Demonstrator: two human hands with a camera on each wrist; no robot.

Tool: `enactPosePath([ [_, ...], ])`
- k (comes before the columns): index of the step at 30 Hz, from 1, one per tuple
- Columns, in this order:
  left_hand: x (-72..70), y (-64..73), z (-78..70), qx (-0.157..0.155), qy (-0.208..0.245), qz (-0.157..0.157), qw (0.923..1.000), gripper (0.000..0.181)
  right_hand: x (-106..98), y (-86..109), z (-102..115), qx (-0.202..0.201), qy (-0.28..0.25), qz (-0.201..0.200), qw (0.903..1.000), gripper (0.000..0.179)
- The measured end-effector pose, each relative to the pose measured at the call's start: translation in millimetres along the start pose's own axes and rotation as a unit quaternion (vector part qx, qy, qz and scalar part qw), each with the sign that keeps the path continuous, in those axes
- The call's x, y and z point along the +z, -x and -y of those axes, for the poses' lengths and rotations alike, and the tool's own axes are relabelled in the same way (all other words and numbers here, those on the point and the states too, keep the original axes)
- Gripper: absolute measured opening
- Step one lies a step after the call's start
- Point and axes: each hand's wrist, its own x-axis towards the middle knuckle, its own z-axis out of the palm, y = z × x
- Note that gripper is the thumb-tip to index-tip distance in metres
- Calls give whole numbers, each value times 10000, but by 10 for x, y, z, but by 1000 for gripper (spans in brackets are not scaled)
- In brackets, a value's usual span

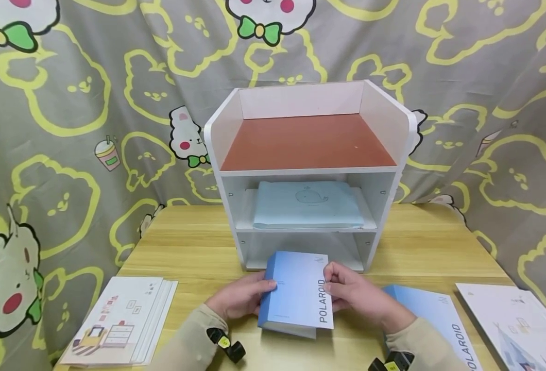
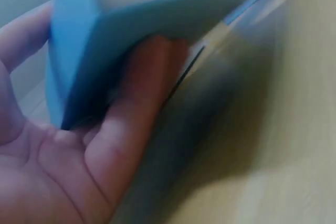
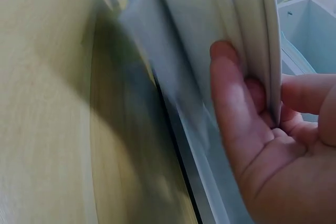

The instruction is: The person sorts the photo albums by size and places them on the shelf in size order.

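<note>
Between my two hands, in front of the small shelf, is a blue book (image 1: pixel 296 288) marked POLAROID, tilted up with its cover toward the head camera. My left hand (image 1: pixel 242 296) grips it around the spine, thumb on one cover. In the left wrist view the blue spine (image 2: pixel 73 51) lies across that palm. My right hand (image 1: pixel 358 296) pinches the opposite edge. The right wrist view shows the white pages (image 3: pixel 199 19) fanned apart, with fingers on both sides of part of them.
A white shelf (image 1: pixel 215 134) with a brown top board (image 1: pixel 307 141) stands at the back of the wooden table (image 1: pixel 185 221). A light blue whale-print packet (image 1: pixel 307 203) lies in its middle compartment. White booklets (image 1: pixel 120 319) are stacked left; another POLAROID book (image 1: pixel 428 314) and a white book (image 1: pixel 518 319) lie right.
</note>
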Motion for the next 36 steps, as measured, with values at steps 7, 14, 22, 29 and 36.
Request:
enactPosePath([
  [7, -49, 10, 83, 129, 375, -654, 9971, 70, 47, -25, -28, 280, 796, -14, 9964, 22],
  [14, -232, 92, 139, 199, 290, -947, 9949, 64, 122, 4, 42, 436, 1518, 259, 9871, 24],
  [22, -391, 124, 145, 290, 1, -1384, 9900, 55, 262, 87, 112, -471, 3276, 1412, 9330, 28],
  [29, -395, 132, 144, 323, -45, -1344, 9904, 66, 436, 78, 50, -614, 3857, 1537, 9077, 38],
  [36, -403, 131, 142, 327, -82, -1400, 9896, 63, 522, -33, -23, -407, 3646, 1303, 9211, 38],
])
